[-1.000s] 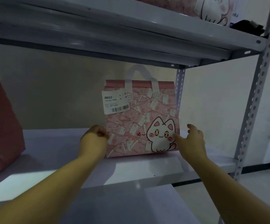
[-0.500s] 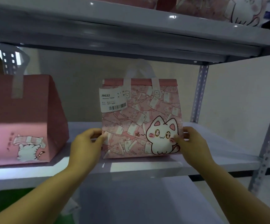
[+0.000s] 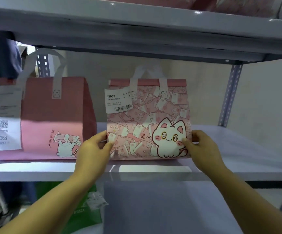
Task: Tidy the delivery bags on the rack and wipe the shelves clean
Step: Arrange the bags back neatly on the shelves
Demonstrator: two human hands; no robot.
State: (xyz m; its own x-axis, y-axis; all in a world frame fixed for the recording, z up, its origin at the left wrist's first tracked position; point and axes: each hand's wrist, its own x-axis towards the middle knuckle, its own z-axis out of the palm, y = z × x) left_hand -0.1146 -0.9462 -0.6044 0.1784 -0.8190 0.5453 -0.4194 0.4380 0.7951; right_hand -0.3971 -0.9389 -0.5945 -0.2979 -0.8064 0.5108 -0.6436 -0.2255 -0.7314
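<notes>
Left hand (image 3: 93, 149) pinching the lower left edge of a pink cat-print delivery bag (image 3: 147, 119), thumb in front, fingers behind. Right hand (image 3: 202, 149) clamped the same way on the lower right edge. Bag upright on the middle shelf (image 3: 241, 157), close to its front lip, white label (image 3: 118, 100) at top left. Second pink bag (image 3: 56, 119) just beside it on the left, with a narrow gap between.

Likely step: tidying, squaring this bag into line. Wiping apparently not begun, no cloth in sight. Next move probably a level two-handed slide, base kept flat.

Open shelf to the right as far as the rack upright (image 3: 229, 95). Upper shelf (image 3: 137, 31) close above the handles (image 3: 148, 71), so little headroom for lifting.
</notes>
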